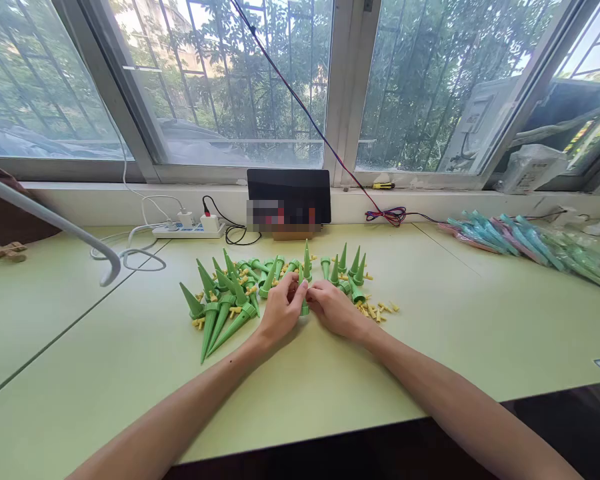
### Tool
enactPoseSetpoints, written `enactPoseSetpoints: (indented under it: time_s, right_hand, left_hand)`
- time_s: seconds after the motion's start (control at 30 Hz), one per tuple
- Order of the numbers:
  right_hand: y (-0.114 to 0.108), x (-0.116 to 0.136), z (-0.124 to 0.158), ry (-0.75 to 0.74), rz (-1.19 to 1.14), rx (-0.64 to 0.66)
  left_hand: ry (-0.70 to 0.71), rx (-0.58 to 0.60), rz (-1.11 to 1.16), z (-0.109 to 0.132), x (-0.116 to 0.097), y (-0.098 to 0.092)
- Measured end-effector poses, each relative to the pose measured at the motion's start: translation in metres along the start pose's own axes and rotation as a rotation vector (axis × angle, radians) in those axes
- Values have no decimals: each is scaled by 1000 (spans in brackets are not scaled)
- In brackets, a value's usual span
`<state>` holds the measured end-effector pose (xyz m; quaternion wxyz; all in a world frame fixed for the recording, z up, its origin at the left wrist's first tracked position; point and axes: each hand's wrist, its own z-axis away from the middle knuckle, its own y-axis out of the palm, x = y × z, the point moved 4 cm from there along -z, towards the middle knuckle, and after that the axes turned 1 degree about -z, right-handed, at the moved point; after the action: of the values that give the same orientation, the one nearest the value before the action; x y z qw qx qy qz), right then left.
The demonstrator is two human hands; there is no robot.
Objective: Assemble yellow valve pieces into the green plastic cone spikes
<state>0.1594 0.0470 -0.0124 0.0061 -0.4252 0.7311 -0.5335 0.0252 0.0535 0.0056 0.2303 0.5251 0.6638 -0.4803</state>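
Note:
My left hand [281, 308] is closed around a green plastic watering spike [305, 309], held point up over the front of the pile. Beside it, my right hand [334, 308] has its fingers pinched together against the same spike; whatever is between those fingertips is hidden. Several more green spikes [223, 319] lie and stand to the left, many with small yellow valve pieces at their caps. Another group of green spikes [343, 261] stands behind my right hand. Loose yellow valve pieces [379, 312] are scattered to the right of that hand.
A dark tablet [289, 190] leans on a brown stand by the window. A power strip [190, 229] with cables sits at the back left, and a white curved tube [55, 223] reaches in from the left. Bagged coloured items [530, 247] lie at right; a bundled cable [387, 215] rests behind.

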Motion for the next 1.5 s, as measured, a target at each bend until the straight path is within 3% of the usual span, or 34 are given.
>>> enactPoseSetpoints:
  time_s: [0.6,1.13,1.5]
  right_hand:
    - [-19,4,1,142,-266,-336]
    - [-20,14,2,95,-432,-279]
    - [-18,12,3,101,-485,-317]
  left_hand:
    - [-44,2,8,-1,5,1]
    - [-80,38,79,-1,7,4]
    - [-93,40,78,-1,6,3]
